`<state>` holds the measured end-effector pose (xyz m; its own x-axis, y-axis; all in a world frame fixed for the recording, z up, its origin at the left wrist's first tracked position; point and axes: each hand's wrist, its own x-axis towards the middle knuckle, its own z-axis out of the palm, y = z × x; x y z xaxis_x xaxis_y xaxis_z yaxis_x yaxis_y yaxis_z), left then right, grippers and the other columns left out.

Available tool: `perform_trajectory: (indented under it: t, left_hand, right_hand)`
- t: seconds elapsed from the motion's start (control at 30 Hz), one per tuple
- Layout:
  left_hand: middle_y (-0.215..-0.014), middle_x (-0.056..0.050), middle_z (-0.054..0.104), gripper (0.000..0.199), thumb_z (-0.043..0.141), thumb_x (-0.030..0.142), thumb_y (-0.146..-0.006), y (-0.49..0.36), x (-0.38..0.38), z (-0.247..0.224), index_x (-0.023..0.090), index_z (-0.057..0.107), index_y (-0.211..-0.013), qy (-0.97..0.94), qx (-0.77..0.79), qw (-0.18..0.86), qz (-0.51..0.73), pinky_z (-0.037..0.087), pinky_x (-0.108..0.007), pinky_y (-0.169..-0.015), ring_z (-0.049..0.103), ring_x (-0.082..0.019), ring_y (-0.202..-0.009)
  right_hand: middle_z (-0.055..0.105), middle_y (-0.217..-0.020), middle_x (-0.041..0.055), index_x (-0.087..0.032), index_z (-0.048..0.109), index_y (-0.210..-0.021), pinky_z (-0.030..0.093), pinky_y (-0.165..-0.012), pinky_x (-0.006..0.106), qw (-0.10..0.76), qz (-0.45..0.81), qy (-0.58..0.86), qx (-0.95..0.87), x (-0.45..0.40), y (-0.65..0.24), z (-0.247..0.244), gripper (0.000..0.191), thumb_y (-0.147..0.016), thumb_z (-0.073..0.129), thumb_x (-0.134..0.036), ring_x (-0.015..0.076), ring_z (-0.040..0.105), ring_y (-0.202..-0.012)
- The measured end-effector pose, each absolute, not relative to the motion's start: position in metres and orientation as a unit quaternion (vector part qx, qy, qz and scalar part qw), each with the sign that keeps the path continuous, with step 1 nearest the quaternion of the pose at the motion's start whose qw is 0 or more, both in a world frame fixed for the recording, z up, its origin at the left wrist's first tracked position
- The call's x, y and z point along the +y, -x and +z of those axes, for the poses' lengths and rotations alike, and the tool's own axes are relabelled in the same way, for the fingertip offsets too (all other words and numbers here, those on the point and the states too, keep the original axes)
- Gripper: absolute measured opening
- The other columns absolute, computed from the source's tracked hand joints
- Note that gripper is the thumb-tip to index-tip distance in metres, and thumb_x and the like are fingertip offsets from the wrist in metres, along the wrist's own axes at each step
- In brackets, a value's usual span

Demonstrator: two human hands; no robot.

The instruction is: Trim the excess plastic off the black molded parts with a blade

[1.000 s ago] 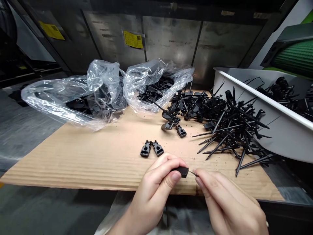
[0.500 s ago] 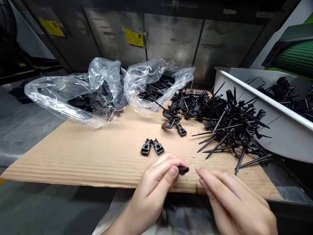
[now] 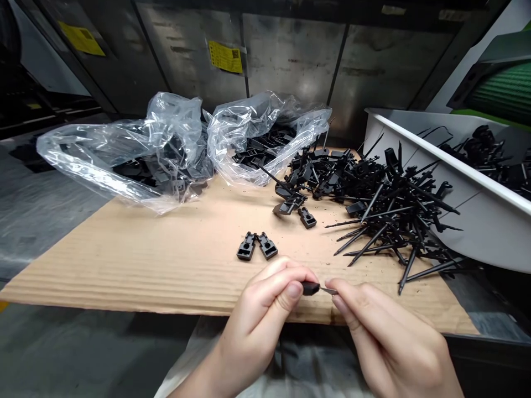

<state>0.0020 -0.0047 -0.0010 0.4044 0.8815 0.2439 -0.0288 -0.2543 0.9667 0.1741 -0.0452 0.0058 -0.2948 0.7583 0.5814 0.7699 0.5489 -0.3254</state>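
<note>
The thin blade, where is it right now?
In the head view, the blade is low and right of centre, pinched in the right hand; its tip points left at the black piece in the left hand.

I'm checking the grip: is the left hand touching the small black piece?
Touching: the head view shows the left hand gripping the small black piece, its end sticking out past the thumb.

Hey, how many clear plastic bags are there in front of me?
2. The left bag lies across the far left edge of the cardboard; the right bag is beside it, next to the black parts pile. Others could be hidden behind.
</note>
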Motion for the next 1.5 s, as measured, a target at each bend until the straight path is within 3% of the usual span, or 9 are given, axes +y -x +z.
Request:
perform_trajectory:
  t: [0.33, 0.4, 0.5, 0.57, 0.77, 0.87, 0.97, 1.5]
  left_hand:
    - [-0.091, -0.001, 0.056, 0.021, 0.041, 0.013, -0.093, -0.002, -0.006, -0.004, 0.022, 0.060, -0.097, -0.681, 0.306, 0.484, 0.456, 0.038, -0.019, -0.081, 0.050, -0.014, -0.090]
    - [-0.092, -0.002, 0.054, 0.021, 0.041, 0.012, -0.093, -0.002, -0.007, -0.005, 0.021, 0.059, -0.098, -0.689, 0.302, 0.470, 0.461, 0.038, -0.020, -0.081, 0.050, -0.014, -0.091]
    - [-0.093, -0.003, 0.053, 0.021, 0.041, 0.010, -0.092, -0.002, -0.008, -0.007, 0.021, 0.057, -0.101, -0.711, 0.295, 0.434, 0.469, 0.039, -0.021, -0.081, 0.050, -0.015, -0.090]
    - [-0.093, -0.004, 0.052, 0.022, 0.042, 0.008, -0.091, -0.003, -0.009, -0.008, 0.020, 0.056, -0.102, -0.723, 0.293, 0.411, 0.472, 0.039, -0.023, -0.080, 0.050, -0.016, -0.089]
    - [-0.091, -0.005, 0.054, 0.021, 0.042, 0.011, -0.091, -0.004, -0.008, -0.007, 0.020, 0.058, -0.099, -0.722, 0.303, 0.398, 0.478, 0.041, -0.026, -0.079, 0.052, -0.018, -0.088]
    - [-0.091, -0.005, 0.055, 0.020, 0.043, 0.011, -0.090, -0.004, -0.008, -0.005, 0.020, 0.059, -0.098, -0.720, 0.307, 0.398, 0.478, 0.042, -0.026, -0.079, 0.053, -0.019, -0.088]
    - [-0.092, -0.004, 0.054, 0.021, 0.042, 0.009, -0.090, -0.003, -0.008, -0.005, 0.020, 0.058, -0.099, -0.724, 0.303, 0.397, 0.475, 0.041, -0.025, -0.079, 0.052, -0.018, -0.088]
    - [-0.091, -0.005, 0.052, 0.022, 0.042, 0.006, -0.089, -0.006, -0.006, -0.008, 0.018, 0.056, -0.100, -0.747, 0.303, 0.369, 0.462, 0.041, -0.025, -0.077, 0.052, -0.017, -0.087]
  right_hand:
    - [0.058, -0.064, 0.0003, -0.016, 0.060, -0.100, 0.051, -0.057, 0.016, 0.379, 0.082, 0.505, -0.771, -0.047, -0.166, 0.007, 0.020, -0.085, 0.048, -0.012, 0.0105, 0.060, -0.055]
    - [0.057, -0.060, -0.0018, -0.019, 0.060, -0.088, 0.048, -0.052, 0.014, 0.379, 0.161, 0.529, -0.742, -0.046, -0.164, 0.012, 0.014, -0.087, 0.046, -0.017, 0.0089, 0.058, -0.052]
    - [0.047, -0.050, -0.0051, -0.020, 0.049, -0.063, 0.037, -0.038, 0.013, 0.331, 0.333, 0.555, -0.687, -0.045, -0.162, 0.021, 0.030, -0.090, 0.040, -0.028, 0.0060, 0.047, -0.042]
    - [0.045, -0.048, -0.0055, -0.020, 0.043, -0.058, 0.034, -0.037, 0.013, 0.301, 0.391, 0.556, -0.668, -0.046, -0.160, 0.025, 0.035, -0.091, 0.037, -0.031, 0.0056, 0.044, -0.041]
    - [0.057, -0.060, -0.0028, -0.021, 0.059, -0.080, 0.047, -0.054, 0.013, 0.357, 0.249, 0.557, -0.708, -0.052, -0.160, 0.020, 0.016, -0.087, 0.044, -0.022, 0.0090, 0.058, -0.053]
    - [0.055, -0.057, -0.0024, -0.021, 0.058, -0.076, 0.046, -0.050, 0.014, 0.364, 0.199, 0.563, -0.715, -0.052, -0.162, 0.017, 0.018, -0.087, 0.044, -0.022, 0.0098, 0.056, -0.049]
    - [0.051, -0.055, -0.0021, -0.021, 0.051, -0.065, 0.045, -0.047, 0.015, 0.345, 0.217, 0.569, -0.714, -0.051, -0.164, 0.018, 0.025, -0.088, 0.042, -0.024, 0.0101, 0.054, -0.048]
    - [0.046, -0.052, -0.0051, -0.020, 0.043, -0.062, 0.034, -0.042, 0.015, 0.296, 0.398, 0.552, -0.671, -0.049, -0.166, 0.021, 0.032, -0.091, 0.036, -0.031, 0.0068, 0.045, -0.045]
